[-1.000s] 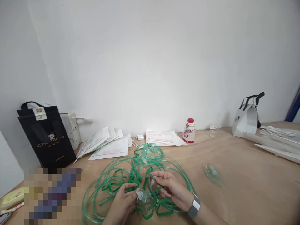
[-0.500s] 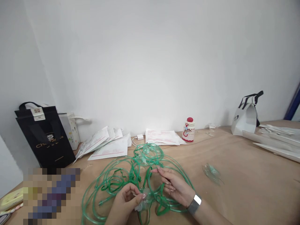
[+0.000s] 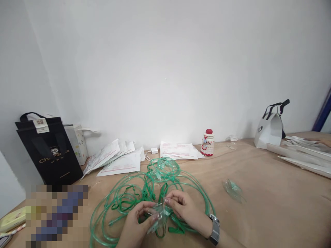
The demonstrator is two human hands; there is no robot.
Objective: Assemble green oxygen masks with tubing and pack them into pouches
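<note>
Left-hand grip (image 3: 141, 220) is closed on a clear plastic mask (image 3: 159, 220), thumb over its near side and fingers curled behind. Counting twelve o'clock as straight away from the person, the mask lies at three o'clock from that grip, in direct contact with it. Right-hand grip (image 3: 182, 206) comes in from two o'clock of the mask, thumb and bent fingers drawn together at its edge; whether they pinch the rim or a small part on it, I cannot tell. A dark-banded wristwatch (image 3: 215, 229) sits at four o'clock from the right hand's fingers.

Flat green elastic straps (image 3: 148, 194) bunch at eleven o'clock from the mask, and long loops of translucent green tubing (image 3: 205, 197) sweep around it on both sides over the brown worktop (image 3: 258, 213). A smaller round coil of green tubing (image 3: 150, 167) rests at twelve o'clock, with clear parts inside it.

Well apart, between two and three o'clock from the right hand, lies a second clear, green-tinted plastic piece (image 3: 232, 188). White printed packets (image 3: 178, 150) lie just past twelve, near a white bottle with a red cap (image 3: 207, 144) toward one o'clock.
</note>
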